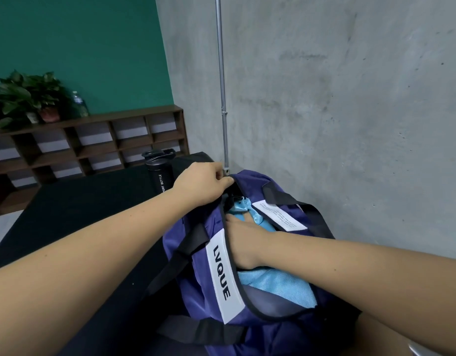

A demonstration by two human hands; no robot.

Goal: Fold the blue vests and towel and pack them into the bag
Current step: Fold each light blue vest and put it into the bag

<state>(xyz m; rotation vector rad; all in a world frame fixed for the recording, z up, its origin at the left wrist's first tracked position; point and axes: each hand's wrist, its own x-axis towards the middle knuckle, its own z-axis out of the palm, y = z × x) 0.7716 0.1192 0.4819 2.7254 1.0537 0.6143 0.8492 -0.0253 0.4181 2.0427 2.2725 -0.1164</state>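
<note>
Both hands are at a dark purple nylon duffel bag [193, 283] with black webbing straps [185, 250], which lies unzipped on a black table top [67, 214]. At the bag's far end, the left hand [203, 181] has its fingers curled and pinches the edge of the mouth, holding it up. The right hand [243, 242] reaches down through the middle of the opening, back of the hand upward. Its fingertips are hidden against light blue ribbed fabric [278, 283], so I cannot tell whether it grips the cloth or only presses on it. That fabric lies inside the bag, under and on the near side of the right hand. More of it bunches at the far side of the hand, just below the left hand's pinch. Whether it is vest or towel is not clear. A white label reading LVQUE [221, 276] runs along the bag's left lip, and a white printed tag [278, 217] shows inside the right lip. Just left of the bag's far end, behind the left hand, stands a black sport bottle [160, 178]. Behind the bag a metal pipe [221, 80] rises along a grey concrete wall [350, 98]. Far to the bag's left, a brown wooden cubby shelf [93, 145] carries a potted green plant [24, 96].
</note>
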